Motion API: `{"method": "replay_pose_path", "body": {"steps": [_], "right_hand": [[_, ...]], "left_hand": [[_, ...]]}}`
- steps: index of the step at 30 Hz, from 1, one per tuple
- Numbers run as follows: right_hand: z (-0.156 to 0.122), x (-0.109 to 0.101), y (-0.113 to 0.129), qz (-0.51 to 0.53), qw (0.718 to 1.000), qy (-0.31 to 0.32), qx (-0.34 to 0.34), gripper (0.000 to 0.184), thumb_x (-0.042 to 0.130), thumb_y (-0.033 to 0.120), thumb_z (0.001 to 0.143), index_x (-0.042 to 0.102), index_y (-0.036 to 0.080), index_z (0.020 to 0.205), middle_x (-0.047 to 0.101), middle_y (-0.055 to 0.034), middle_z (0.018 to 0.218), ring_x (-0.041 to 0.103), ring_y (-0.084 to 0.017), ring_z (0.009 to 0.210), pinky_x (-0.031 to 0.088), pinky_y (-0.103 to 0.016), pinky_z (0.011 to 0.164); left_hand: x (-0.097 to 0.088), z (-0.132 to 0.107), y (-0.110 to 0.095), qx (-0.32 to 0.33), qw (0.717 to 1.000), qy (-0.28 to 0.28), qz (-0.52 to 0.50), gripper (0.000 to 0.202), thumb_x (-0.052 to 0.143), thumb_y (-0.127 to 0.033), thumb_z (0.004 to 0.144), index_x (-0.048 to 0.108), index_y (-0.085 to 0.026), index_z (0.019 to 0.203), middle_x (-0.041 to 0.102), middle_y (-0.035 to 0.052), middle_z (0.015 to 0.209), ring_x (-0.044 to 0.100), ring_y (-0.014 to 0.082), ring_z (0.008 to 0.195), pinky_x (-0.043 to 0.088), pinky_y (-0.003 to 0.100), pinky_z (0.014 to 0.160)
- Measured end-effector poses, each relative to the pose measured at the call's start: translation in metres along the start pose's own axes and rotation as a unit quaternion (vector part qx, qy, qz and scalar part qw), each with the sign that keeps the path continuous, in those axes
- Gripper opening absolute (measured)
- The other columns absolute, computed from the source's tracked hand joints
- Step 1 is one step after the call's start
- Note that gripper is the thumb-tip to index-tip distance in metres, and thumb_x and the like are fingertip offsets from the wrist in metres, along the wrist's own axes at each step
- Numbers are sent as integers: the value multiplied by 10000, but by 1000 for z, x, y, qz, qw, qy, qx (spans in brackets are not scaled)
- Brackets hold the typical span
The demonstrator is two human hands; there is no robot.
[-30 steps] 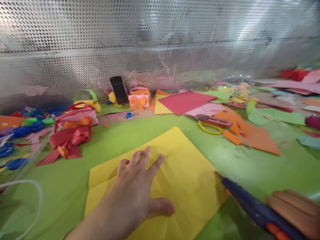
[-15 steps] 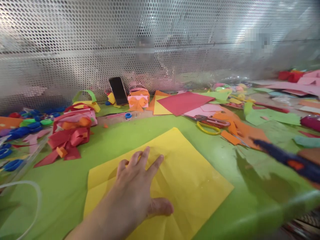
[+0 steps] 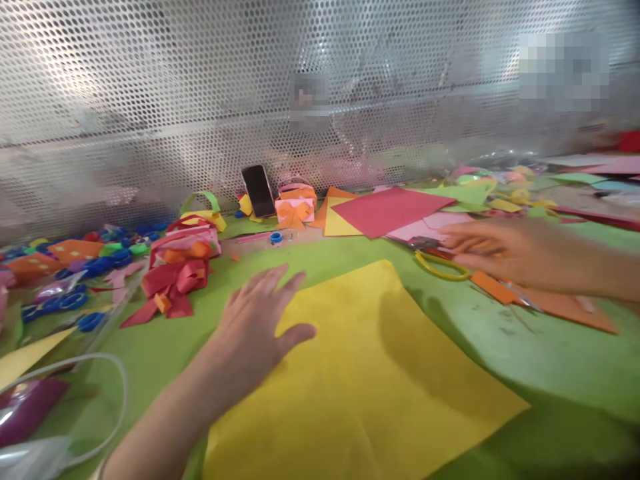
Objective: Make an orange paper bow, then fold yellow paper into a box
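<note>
A large yellow paper sheet lies on the green table in front of me. My left hand rests flat on its left edge, fingers stretched out. My right hand reaches out to the right over the scissors with a yellow loop handle; it is smeared by motion and I cannot tell whether it grips anything. Orange paper scraps lie just under and beyond that hand.
A perforated metal wall closes the back. A phone leans against it beside a pink box with an orange bow. Red paper, red ribbon bows, blue rings and a white cord lie around.
The blue glue gun that my right hand held has left the view, and that hand has moved up to the scissors. My left hand slid toward the sheet's left edge. The view shifted.
</note>
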State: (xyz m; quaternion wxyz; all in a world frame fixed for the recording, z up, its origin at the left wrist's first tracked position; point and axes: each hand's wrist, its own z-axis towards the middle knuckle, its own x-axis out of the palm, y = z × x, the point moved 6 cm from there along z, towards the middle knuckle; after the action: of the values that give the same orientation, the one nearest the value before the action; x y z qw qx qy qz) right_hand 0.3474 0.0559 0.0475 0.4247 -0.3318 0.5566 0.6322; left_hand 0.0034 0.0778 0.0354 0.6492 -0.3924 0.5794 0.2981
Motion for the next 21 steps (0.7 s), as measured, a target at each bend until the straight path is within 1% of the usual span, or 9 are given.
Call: {"method": "replay_pose_path", "body": {"steps": [2, 4, 6, 8, 10, 11, 14, 17, 21], "right_hand": [[12, 29, 22, 66, 995, 76, -19, 525, 569, 395, 824, 569, 192, 1309, 694, -135, 1160, 673, -261, 1011, 531, -382, 857], [22, 53, 42, 110, 987, 106, -42, 650, 552, 425, 805, 483, 138, 1385, 648, -166, 1249, 650, -253, 1081, 541, -343, 862], [27, 72, 54, 136, 981, 124, -53, 712, 569, 439, 764, 474, 103, 1385, 676, -172, 1190, 673, -248, 1028, 562, -329, 811], [28, 82, 57, 145, 978, 138, -60, 652, 582, 439, 731, 571, 120, 1298, 731, -134, 1034, 705, -248, 893, 576, -339, 734], [25, 83, 57, 139, 978, 141, -67, 487, 577, 433, 723, 694, 175, 1120, 751, -89, 909, 706, -250, 796, 573, -358, 686], [23, 80, 56, 136, 979, 137, -70, 395, 576, 427, 720, 735, 204, 1006, 752, -74, 879, 701, -253, 786, 568, -366, 689], [17, 68, 59, 108, 983, 104, -109, 238, 573, 391, 718, 754, 255, 793, 752, -51, 908, 688, -272, 866, 547, -396, 780], [11, 62, 63, 68, 983, 72, -153, 254, 563, 376, 748, 760, 270, 868, 750, -41, 1005, 681, -282, 943, 533, -422, 840], [7, 61, 66, 57, 980, 31, -188, 296, 483, 389, 849, 750, 270, 894, 759, -32, 960, 696, -247, 888, 545, -397, 823]], "left_hand": [[-10, 3, 17, -24, 1000, -9, 11, 737, 643, -485, 820, 409, -189, 1453, 403, 151, 1517, 334, 352, 1402, 256, 552, 1130], [-15, 5, 27, -44, 999, 13, 15, 811, 705, -476, 758, 414, -165, 1449, 438, 170, 1489, 372, 357, 1376, 295, 523, 1110], [-13, 6, 30, -60, 997, 46, 13, 886, 775, -422, 682, 413, -168, 1450, 554, 168, 1383, 470, 360, 1294, 362, 501, 1054], [-9, 8, 27, -65, 996, 66, 6, 887, 806, -318, 642, 436, -188, 1437, 698, 111, 1136, 608, 329, 1100, 435, 463, 954], [-5, 8, 20, -56, 997, 60, -5, 743, 778, -203, 662, 537, -212, 1364, 725, 35, 874, 664, 269, 884, 469, 404, 847], [-5, 9, 16, -42, 998, 47, -4, 638, 752, -154, 679, 606, -221, 1296, 710, 16, 798, 662, 247, 823, 468, 381, 813], [-7, 5, 2, 8, 1000, 0, 18, 422, 671, -46, 711, 736, -235, 1083, 684, 17, 726, 645, 232, 795, 450, 355, 775], [-8, 1, -6, 30, 999, -18, 25, 381, 618, -4, 727, 758, -237, 994, 679, 26, 734, 630, 235, 804, 441, 351, 749], [-5, -1, -9, 35, 999, -4, -14, 220, 579, -74, 791, 745, -208, 840, 689, 37, 822, 627, 218, 835, 435, 317, 732]]}}
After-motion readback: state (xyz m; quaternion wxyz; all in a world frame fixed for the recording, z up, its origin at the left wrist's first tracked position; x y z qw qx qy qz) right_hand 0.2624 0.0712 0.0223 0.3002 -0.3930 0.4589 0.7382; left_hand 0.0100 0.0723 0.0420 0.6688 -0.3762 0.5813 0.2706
